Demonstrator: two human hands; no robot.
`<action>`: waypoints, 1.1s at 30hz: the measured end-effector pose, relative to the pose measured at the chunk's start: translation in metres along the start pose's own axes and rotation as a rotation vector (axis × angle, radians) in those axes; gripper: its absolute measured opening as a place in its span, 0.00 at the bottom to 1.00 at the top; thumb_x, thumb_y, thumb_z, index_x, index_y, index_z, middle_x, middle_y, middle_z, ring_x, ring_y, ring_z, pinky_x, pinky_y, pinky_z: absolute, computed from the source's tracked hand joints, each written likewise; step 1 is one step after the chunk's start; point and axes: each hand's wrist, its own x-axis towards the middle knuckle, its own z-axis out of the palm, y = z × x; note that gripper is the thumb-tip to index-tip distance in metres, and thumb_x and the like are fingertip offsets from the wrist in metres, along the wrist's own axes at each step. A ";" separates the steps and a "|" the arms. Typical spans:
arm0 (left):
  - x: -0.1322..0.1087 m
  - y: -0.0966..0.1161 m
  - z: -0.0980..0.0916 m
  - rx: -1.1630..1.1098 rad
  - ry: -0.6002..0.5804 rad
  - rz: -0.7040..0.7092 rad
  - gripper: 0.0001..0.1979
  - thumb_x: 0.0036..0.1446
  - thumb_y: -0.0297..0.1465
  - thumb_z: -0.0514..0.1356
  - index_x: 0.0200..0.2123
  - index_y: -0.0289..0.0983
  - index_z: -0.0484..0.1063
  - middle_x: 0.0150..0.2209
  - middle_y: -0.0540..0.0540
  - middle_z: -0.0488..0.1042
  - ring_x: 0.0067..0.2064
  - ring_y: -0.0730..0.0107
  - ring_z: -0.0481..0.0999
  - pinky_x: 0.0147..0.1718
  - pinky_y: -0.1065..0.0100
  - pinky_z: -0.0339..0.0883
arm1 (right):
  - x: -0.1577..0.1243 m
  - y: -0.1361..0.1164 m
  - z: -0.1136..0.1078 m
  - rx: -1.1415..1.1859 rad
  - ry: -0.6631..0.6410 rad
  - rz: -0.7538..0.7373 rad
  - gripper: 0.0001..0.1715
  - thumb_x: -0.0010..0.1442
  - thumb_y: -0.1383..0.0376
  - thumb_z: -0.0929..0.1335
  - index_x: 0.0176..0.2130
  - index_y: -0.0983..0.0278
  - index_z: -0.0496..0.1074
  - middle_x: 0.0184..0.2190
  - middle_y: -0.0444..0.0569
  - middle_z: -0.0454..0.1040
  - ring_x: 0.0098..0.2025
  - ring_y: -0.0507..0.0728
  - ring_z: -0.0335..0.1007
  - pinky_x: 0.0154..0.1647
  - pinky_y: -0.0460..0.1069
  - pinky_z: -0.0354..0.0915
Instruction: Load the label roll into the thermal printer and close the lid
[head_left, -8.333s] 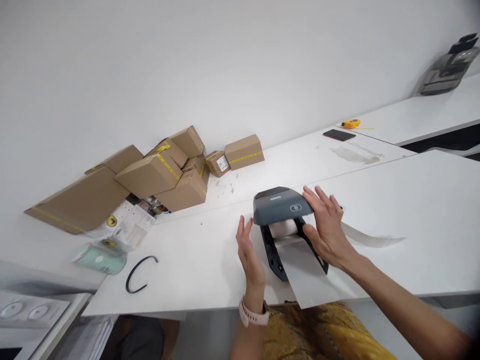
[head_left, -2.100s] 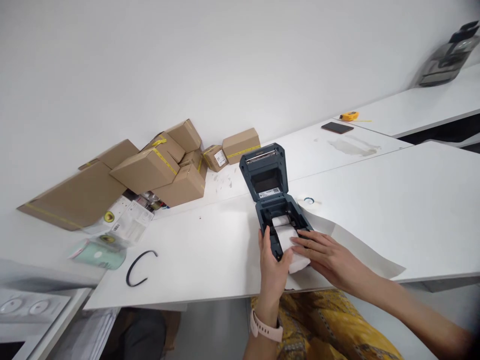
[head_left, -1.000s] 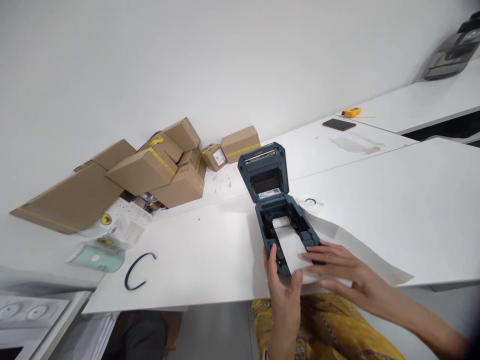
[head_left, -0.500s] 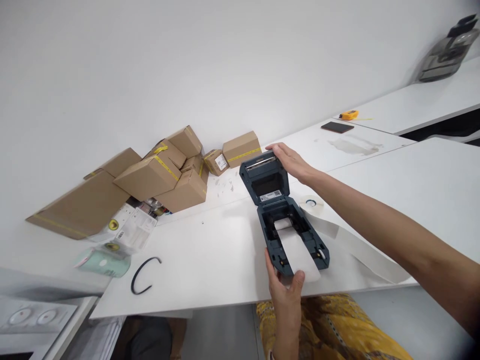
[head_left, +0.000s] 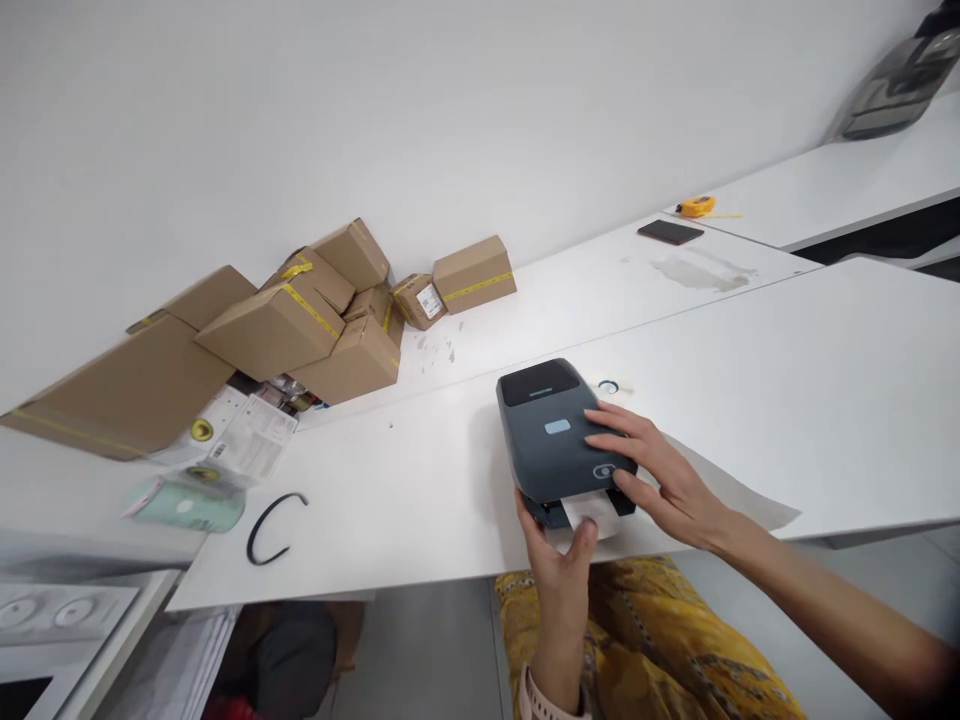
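A dark blue-grey label printer (head_left: 544, 455) stands near the table's front edge, its lid lowered, with a gap showing along the front. White label paper (head_left: 592, 510) sticks out of that gap. My left hand (head_left: 555, 575) is at the printer's front left corner, thumb pressed on the paper and fingers at the base, partly hidden. On the right side of the lid rests my right hand (head_left: 667, 480), its fingers spread. Behind it, a loose strip of label paper (head_left: 739, 490) trails over the table to the right.
Cardboard boxes (head_left: 270, 330) are piled against the wall at left. A black headband (head_left: 259, 530) and a mint-green pouch (head_left: 187, 505) lie at the front left. Farther back right are a dark phone (head_left: 670, 232) and a yellow tape measure (head_left: 696, 207).
The printer lid has swung down from upright to nearly closed, covering the roll inside. My right hand came forward and down with it; my left thumb stays on the paper.
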 end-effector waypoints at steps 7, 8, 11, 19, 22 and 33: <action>-0.003 0.009 -0.002 -0.005 -0.024 0.020 0.51 0.52 0.45 0.69 0.71 0.39 0.48 0.70 0.34 0.60 0.68 0.51 0.64 0.64 0.57 0.62 | -0.029 0.006 0.019 -0.052 0.071 0.028 0.18 0.69 0.64 0.63 0.56 0.53 0.73 0.62 0.50 0.70 0.69 0.65 0.57 0.64 0.63 0.63; -0.003 0.009 -0.003 -0.005 -0.032 0.018 0.50 0.52 0.44 0.69 0.71 0.39 0.48 0.70 0.34 0.59 0.68 0.51 0.64 0.64 0.57 0.62 | -0.030 0.007 0.021 -0.050 0.087 0.037 0.18 0.70 0.64 0.63 0.55 0.53 0.73 0.61 0.50 0.71 0.69 0.65 0.58 0.64 0.63 0.63; -0.003 0.008 -0.003 -0.003 -0.037 0.008 0.51 0.52 0.44 0.69 0.72 0.39 0.47 0.70 0.34 0.59 0.68 0.52 0.65 0.63 0.59 0.63 | -0.033 0.008 0.025 -0.043 0.114 0.050 0.17 0.70 0.65 0.63 0.54 0.53 0.74 0.60 0.50 0.72 0.68 0.65 0.58 0.63 0.63 0.63; -0.006 0.011 -0.005 -0.017 -0.072 0.006 0.54 0.52 0.46 0.69 0.73 0.38 0.43 0.71 0.34 0.57 0.68 0.52 0.63 0.64 0.60 0.61 | -0.041 0.003 0.040 0.114 0.215 0.262 0.14 0.69 0.63 0.65 0.51 0.52 0.74 0.59 0.51 0.71 0.67 0.66 0.59 0.65 0.65 0.60; -0.005 0.014 -0.007 -0.021 -0.035 -0.023 0.51 0.55 0.52 0.64 0.73 0.40 0.43 0.73 0.37 0.53 0.70 0.52 0.61 0.63 0.62 0.63 | -0.045 0.002 0.048 0.292 0.305 0.463 0.20 0.66 0.58 0.68 0.58 0.51 0.70 0.67 0.51 0.63 0.68 0.67 0.58 0.64 0.63 0.62; 0.029 0.030 -0.006 0.016 0.048 -0.029 0.42 0.61 0.53 0.58 0.72 0.42 0.51 0.73 0.42 0.52 0.72 0.54 0.55 0.65 0.63 0.61 | -0.059 0.020 0.057 0.472 0.251 0.761 0.32 0.69 0.50 0.63 0.69 0.51 0.57 0.69 0.50 0.62 0.66 0.62 0.65 0.57 0.56 0.72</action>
